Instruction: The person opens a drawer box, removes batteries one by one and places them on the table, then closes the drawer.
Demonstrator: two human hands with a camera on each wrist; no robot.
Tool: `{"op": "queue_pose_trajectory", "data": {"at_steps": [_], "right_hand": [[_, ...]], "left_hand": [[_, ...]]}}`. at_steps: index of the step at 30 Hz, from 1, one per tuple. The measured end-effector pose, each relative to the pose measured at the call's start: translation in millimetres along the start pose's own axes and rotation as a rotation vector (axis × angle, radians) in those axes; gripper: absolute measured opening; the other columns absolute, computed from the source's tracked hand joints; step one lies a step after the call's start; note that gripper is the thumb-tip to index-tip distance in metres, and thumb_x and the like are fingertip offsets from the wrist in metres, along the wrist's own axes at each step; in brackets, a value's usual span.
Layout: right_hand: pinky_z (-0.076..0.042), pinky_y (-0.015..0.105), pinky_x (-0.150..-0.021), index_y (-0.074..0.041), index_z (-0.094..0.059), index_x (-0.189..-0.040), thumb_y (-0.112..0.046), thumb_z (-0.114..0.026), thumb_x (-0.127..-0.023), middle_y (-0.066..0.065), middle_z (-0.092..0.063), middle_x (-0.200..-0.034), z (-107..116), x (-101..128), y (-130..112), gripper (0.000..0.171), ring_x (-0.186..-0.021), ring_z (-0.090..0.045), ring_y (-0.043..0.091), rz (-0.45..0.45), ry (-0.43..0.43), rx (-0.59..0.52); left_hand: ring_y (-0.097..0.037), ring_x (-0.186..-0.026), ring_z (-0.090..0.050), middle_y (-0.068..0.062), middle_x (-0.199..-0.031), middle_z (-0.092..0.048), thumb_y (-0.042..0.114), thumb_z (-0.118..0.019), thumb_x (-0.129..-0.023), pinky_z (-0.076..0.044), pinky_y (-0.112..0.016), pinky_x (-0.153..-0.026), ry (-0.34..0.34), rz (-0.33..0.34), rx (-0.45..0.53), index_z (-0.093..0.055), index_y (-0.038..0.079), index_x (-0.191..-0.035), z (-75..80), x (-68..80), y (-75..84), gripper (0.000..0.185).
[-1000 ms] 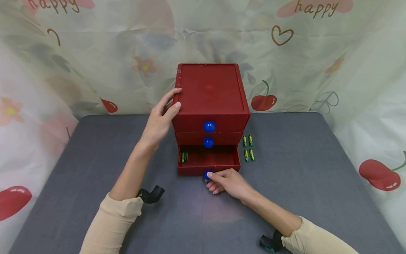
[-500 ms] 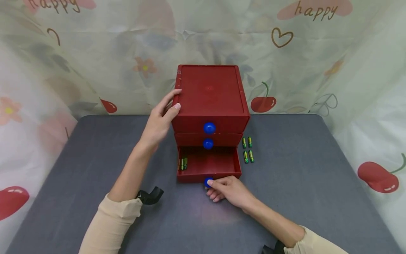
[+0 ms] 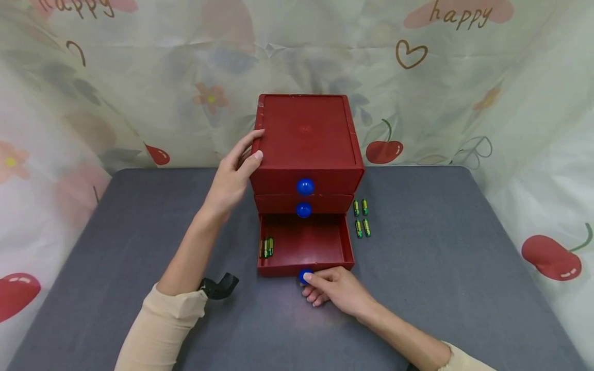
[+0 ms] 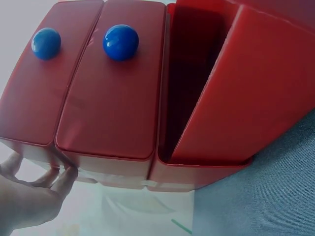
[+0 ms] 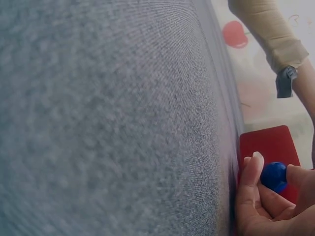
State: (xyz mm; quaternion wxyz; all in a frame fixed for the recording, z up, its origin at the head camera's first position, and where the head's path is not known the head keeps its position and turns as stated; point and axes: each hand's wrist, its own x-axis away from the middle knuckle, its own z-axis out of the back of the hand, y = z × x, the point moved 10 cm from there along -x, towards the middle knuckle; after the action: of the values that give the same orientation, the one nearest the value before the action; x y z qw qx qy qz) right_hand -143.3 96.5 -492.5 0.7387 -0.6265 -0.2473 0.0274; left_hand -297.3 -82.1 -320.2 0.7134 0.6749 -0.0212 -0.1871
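A red cabinet (image 3: 306, 131) with three stacked drawers and blue ball knobs stands on the grey table. Its bottom drawer (image 3: 308, 245) is pulled out, and a few green-and-yellow batteries (image 3: 267, 247) lie along its left wall. My right hand (image 3: 339, 291) pinches the bottom drawer's blue knob (image 5: 273, 176) between thumb and fingers. My left hand (image 3: 234, 178) rests against the cabinet's upper left side, thumb and fingers at the top edge; in the left wrist view its fingertips touch the side wall. The upper two drawers are closed, with the top knob (image 3: 305, 186) in front.
Several batteries (image 3: 362, 218) lie in two short rows on the table (image 3: 417, 268), right of the cabinet. A patterned curtain (image 3: 297, 62) hangs behind the table and along both sides.
The bottom drawer has slid further out toward me, my right hand moving with its knob. The batteries inside came forward with it. My left hand has stayed on the cabinet.
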Motion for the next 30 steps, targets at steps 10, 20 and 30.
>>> {"op": "queue_pose_trajectory", "data": {"at_steps": [10,20,30], "right_hand": [[-0.059,0.031,-0.065,0.004,-0.074,-0.095,-0.036,-0.062,-0.098,0.012,-0.072,-0.084,-3.3,2.6,-0.3,0.042,-0.067,-0.067,0.015,0.005,-0.031,0.013],[-0.059,0.033,-0.061,0.004,-0.072,-0.089,-0.035,-0.063,-0.098,0.009,-0.07,-0.074,-3.6,5.0,1.2,0.041,-0.06,-0.065,0.013,-0.032,-0.054,0.056],[-0.058,0.034,-0.059,-0.006,-0.076,-0.09,-0.034,-0.063,-0.098,0.003,-0.071,-0.074,-3.7,12.6,-3.0,0.032,-0.062,-0.066,0.015,0.048,-0.136,0.227]], "left_hand": [[-0.015,-0.14,-0.037,0.007,-0.156,-0.033,0.029,-0.051,-0.104,-0.032,-0.044,-0.113,0.013,-0.002,-0.008,-0.04,0.027,-0.152,1.2,1.2,0.7,0.049],[-0.013,-0.141,-0.035,0.008,-0.157,-0.032,0.03,-0.051,-0.104,-0.031,-0.043,-0.114,0.013,0.007,-0.013,-0.039,0.029,-0.152,-0.8,1.3,0.5,0.049],[-0.011,-0.14,-0.036,0.011,-0.156,-0.032,0.032,-0.051,-0.104,-0.031,-0.04,-0.114,0.017,0.001,-0.015,-0.04,0.031,-0.151,-0.5,1.7,-0.1,0.048]]}}
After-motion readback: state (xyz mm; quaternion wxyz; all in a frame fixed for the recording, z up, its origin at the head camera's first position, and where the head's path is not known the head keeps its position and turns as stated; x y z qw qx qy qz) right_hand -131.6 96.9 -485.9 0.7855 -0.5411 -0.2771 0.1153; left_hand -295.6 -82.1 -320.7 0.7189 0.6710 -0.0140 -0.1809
